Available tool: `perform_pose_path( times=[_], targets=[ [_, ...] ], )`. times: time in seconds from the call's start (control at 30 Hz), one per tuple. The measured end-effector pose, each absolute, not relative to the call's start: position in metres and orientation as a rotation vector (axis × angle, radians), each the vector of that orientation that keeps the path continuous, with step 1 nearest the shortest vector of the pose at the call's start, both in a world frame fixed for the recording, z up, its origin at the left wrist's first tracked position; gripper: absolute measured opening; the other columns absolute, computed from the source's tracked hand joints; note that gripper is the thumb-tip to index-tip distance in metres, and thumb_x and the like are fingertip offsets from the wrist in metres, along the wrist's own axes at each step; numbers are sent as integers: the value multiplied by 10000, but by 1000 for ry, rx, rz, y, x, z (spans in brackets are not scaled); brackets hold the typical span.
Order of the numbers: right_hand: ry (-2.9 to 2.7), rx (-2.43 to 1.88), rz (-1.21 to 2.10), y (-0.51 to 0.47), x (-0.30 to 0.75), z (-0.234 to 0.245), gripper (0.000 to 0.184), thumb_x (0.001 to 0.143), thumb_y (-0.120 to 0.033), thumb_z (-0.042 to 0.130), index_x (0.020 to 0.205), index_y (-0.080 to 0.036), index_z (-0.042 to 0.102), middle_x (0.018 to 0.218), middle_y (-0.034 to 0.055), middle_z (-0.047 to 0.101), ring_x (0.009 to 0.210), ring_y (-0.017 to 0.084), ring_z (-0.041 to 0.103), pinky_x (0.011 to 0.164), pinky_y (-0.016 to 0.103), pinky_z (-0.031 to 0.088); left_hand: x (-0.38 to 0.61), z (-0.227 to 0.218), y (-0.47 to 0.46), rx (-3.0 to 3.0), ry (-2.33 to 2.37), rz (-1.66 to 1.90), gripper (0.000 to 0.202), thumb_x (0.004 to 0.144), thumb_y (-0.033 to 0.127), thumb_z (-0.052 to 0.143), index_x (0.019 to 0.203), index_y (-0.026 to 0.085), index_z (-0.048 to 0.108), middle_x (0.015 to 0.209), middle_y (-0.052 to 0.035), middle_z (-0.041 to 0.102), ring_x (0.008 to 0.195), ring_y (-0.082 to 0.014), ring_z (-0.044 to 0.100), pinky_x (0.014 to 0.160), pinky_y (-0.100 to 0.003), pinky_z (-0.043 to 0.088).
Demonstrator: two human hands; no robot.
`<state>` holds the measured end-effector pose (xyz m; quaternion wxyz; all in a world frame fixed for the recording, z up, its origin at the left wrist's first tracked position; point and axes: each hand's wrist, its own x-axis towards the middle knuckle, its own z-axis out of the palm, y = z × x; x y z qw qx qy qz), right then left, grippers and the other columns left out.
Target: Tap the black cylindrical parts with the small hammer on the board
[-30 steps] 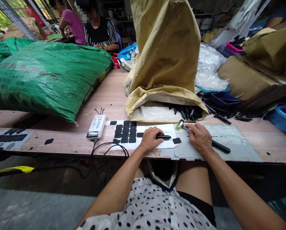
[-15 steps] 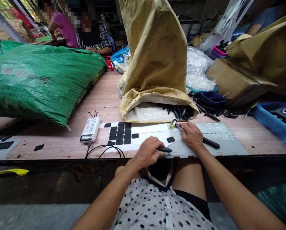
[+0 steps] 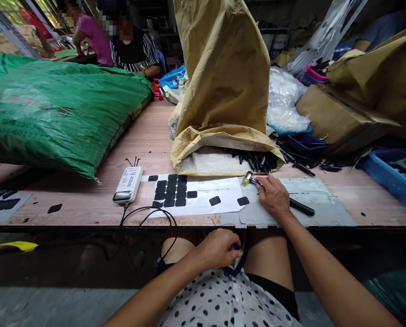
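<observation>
My right hand rests on the grey mat at the table's front edge, closed round the black handle of a small hammer whose head points left. My left hand is below the table edge, over my lap, with its fingers curled at the mouth of a bag between my knees; what it holds is hidden. A white sheet with several black square pads lies in front of me. Two loose pads lie on it near the hammer.
An open tan sack spills black pen-like parts just behind the sheet. A green sack fills the left. A white power bank with a black cable lies left of the pads. Blue trays and boxes crowd the right. Two people sit far back.
My left hand carried a black pen-like part off the sheet, over the table edge and down to the bag at my lap. A loose pad now shows where that hand was. My right hand stayed put.
</observation>
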<state>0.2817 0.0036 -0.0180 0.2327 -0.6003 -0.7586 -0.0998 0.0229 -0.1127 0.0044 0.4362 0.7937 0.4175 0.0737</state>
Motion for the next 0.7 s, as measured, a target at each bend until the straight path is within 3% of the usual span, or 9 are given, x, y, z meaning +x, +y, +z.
perform_pose_path(
  times=[0.07,0.2,0.33,0.47,0.7],
  targets=[
    [-2088,-1641,-281,4,282,-19,284,982,-281,495,1175,-224,694,980,76,643,892,227,529,773,348,380,34,30,-77,1937,1024,360,180,877,331,698,997,229,784,851,-22,756,743,-184,676,687,-286,512],
    [-2092,-1624,-278,5,283,-20,275,972,-276,504,1176,-232,682,974,74,645,886,229,526,774,351,379,57,48,30,1929,1475,732,214,910,309,653,1057,195,759,952,-55,749,864,-211,666,811,-330,522],
    [-2101,-1617,-253,5,284,-19,271,984,-281,496,1183,-236,675,978,70,645,888,227,539,781,349,393,78,34,125,1933,1793,682,303,926,317,625,1180,176,712,1199,-129,677,1110,-272,628,929,-367,504],
    [-2107,-1621,-221,5,284,-17,272,1000,-282,481,1188,-235,672,986,68,650,898,227,557,801,347,406,99,23,164,1931,1915,581,305,955,361,580,1107,141,726,1250,-180,647,1167,-315,612,949,-400,493],
    [-2101,-1624,-205,5,284,-18,269,987,-268,495,1185,-233,674,988,67,654,904,226,555,814,345,407,86,29,154,1912,1913,523,198,913,327,644,1016,202,758,1221,-117,666,1121,-282,631,917,-375,486]
  ],
)
